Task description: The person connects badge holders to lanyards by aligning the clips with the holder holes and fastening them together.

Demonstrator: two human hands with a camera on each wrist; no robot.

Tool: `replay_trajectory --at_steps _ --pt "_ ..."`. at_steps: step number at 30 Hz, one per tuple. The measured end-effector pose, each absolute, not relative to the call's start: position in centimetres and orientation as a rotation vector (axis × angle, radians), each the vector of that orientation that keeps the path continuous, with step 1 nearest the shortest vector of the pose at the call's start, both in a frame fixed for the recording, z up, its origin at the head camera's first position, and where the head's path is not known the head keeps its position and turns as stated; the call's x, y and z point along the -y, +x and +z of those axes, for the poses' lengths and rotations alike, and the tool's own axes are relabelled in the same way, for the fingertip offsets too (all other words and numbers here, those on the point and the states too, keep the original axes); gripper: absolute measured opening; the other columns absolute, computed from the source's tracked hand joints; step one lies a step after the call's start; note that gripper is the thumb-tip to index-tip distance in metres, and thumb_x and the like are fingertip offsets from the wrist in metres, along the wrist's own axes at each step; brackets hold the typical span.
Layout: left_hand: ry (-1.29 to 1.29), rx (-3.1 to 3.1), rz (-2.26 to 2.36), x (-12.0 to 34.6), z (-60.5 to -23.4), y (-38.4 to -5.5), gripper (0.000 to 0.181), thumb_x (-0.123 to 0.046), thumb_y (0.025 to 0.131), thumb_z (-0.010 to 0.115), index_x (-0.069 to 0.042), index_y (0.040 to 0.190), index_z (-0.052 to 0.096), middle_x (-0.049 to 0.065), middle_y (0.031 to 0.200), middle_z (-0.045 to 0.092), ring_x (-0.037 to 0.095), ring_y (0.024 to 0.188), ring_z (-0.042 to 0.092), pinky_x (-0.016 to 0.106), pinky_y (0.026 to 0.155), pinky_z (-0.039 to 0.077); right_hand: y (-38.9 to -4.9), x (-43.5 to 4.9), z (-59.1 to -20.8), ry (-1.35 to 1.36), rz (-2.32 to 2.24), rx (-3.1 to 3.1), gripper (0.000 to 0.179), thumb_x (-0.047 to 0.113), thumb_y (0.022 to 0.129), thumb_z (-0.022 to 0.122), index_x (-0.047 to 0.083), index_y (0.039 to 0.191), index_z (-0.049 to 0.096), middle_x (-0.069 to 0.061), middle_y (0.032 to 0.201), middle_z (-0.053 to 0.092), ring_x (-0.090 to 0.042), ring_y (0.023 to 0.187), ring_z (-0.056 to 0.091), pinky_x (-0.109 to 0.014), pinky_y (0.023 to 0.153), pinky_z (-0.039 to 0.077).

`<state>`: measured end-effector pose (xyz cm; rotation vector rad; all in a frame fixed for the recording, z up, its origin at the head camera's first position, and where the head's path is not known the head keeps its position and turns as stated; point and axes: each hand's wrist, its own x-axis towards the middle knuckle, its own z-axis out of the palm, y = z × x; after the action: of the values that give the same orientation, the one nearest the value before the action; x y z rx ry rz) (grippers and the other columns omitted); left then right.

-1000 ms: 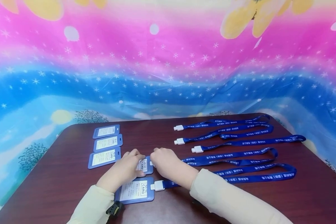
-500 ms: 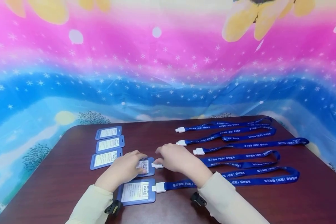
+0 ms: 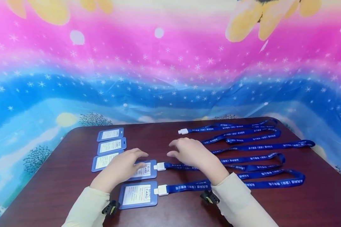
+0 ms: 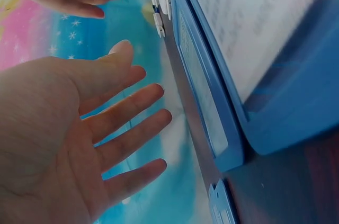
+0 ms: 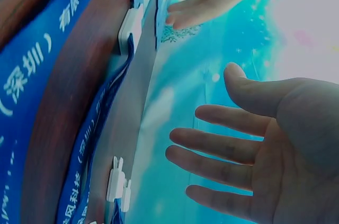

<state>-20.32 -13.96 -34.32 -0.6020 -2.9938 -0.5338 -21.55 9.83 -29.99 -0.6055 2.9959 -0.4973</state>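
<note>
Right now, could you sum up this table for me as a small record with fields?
Left hand: holding nothing, above the second-nearest card holder
Right hand: holding nothing, above the blue lanyards
With clips: nearest two card holders, each meeting a white clip
Without clips: three far card holders, in a column
Table: dark reddish-brown
Backdrop: pink and blue, snowflake pattern

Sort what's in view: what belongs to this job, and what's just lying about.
Belongs, judging by the work:
left hand, right hand
two card holders with lanyards clipped on
three loose card holders
three other lanyards

Apparently not part of it (setting, not clutter):
table
patterned cloth behind
black wrist devices
</note>
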Motion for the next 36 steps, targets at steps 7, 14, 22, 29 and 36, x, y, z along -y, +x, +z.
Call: replay_trajectory --at_steps 7,14,22,29,36 --pt "-0.611 2.969 -0.518 14.4 -34.3 -20.6 0.036 -0.021 0.09 0.075 -0.013 0.124 0.069 0.003 0.123 0.066 0.026 0.116 0.061 0.047 0.098 0.05 -22.2 -11.1 -29.3 -0.509 -0.516 -2.989 0.042 0.038 0.095 0.067 0.014 0.13 0.066 -0.006 0.124 0.068 -0.025 0.113 0.063 -0.047 0.097 0.05" --pt "-0.609 2.962 -0.507 14.7 -34.1 -20.6 0.036 -0.02 0.09 0.075 -0.012 0.124 0.069 0.004 0.122 0.066 0.028 0.116 0.061 0.048 0.098 0.05 -23.2 -13.3 -28.7 -0.399 -0.522 -2.955 0.045 0.037 0.098 0.063 0.012 0.135 0.061 -0.005 0.107 0.07 -0.02 0.086 0.065 -0.041 0.08 0.055" --pt "-0.62 2.947 -0.499 14.9 -34.0 -20.7 0.034 -0.019 0.091 0.074 -0.011 0.124 0.069 0.005 0.122 0.066 0.029 0.117 0.061 0.049 0.099 0.049 -23.8 -16.1 -28.8 -0.369 -0.564 -2.952 0.04 0.028 0.098 0.065 0.008 0.133 0.063 -0.009 0.111 0.069 -0.025 0.099 0.065 -0.047 0.089 0.054" --pt "-0.613 2.948 -0.509 15.2 -33.8 -20.8 0.035 -0.018 0.091 0.073 -0.01 0.125 0.068 0.007 0.123 0.066 0.03 0.118 0.06 0.05 0.099 0.048 -24.4 -17.6 -29.2 -0.349 -0.603 -2.89 0.035 0.02 0.097 0.066 0.004 0.128 0.065 -0.012 0.116 0.067 -0.028 0.103 0.064 -0.051 0.093 0.051" --pt "-0.601 2.957 -0.519 15.6 -33.8 -20.9 0.035 -0.018 0.092 0.072 -0.01 0.126 0.068 0.008 0.124 0.065 0.031 0.119 0.059 0.051 0.099 0.047 -24.9 -18.1 -30.1 -0.301 -0.579 -2.847 0.03 0.015 0.096 0.067 0.004 0.123 0.068 -0.014 0.118 0.067 -0.028 0.103 0.064 -0.051 0.093 0.051"
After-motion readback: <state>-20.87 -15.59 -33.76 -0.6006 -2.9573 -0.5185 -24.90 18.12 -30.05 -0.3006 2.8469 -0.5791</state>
